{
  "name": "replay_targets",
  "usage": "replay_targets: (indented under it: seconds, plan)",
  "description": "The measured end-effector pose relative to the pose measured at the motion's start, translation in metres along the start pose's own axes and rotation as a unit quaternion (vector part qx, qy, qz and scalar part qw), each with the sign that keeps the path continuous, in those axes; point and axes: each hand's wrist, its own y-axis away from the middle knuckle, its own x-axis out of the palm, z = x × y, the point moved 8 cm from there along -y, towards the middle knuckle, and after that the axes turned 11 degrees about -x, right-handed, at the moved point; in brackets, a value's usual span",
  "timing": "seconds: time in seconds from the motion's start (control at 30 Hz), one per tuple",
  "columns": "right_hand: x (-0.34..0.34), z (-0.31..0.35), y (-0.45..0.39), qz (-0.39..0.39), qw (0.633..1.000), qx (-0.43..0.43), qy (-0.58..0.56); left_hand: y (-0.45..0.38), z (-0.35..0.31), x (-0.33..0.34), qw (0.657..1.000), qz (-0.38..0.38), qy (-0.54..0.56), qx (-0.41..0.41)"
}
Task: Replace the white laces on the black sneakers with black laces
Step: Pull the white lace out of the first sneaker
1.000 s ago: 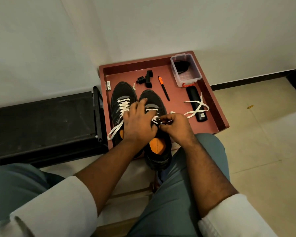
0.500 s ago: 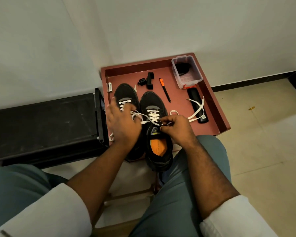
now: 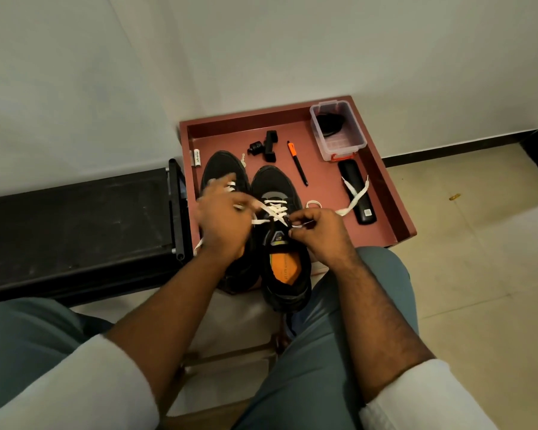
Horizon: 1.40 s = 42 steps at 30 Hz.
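Red tray (image 3: 395, 206), two black sneakers (image 3: 280, 193), both hands (left (image 3: 224, 225), right (image 3: 320, 234)) pinching white lace (image 3: 274, 212)

Nothing can be read with certainty: the small white cylinder (image 3: 197, 157) beyond the gripped lace carries blurred vertical lettering, and the long black flat bar (image 3: 357, 193) to its right shows an illegible white label.
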Motion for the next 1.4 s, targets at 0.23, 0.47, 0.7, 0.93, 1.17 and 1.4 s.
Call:
replay_targets:
  seconds: [0.23,0.47,0.7,0.93,1.17,1.4]
  plan:
    - [0.002,0.005,-0.003,0.003,1.0,-0.01,0.011,-0.013,0.03,-0.033,0.997,-0.042,0.019,-0.059]
    - [0.002,0.004,-0.002,0.0,1.0,-0.021,0.016,0.026,-0.029,0.064,0.926,0.13,-0.314,0.165]
    - [0.0,0.001,0.0,0.001,1.0,-0.011,0.003,0.007,-0.01,0.031,0.987,0.093,-0.096,0.09]
    - [0.004,0.0,-0.001,0.006,1.0,0.004,0.001,-0.039,0.089,-0.075,0.942,-0.15,0.241,-0.182]
    - [0.002,0.003,0.0,0.0,0.999,0.004,0.049,-0.007,0.074,-0.06,0.94,-0.242,0.193,-0.146]
    - [-0.011,0.012,0.009,-0.062,0.982,0.021,0.175,0.026,-0.025,0.053,0.932,0.12,-0.284,0.189]
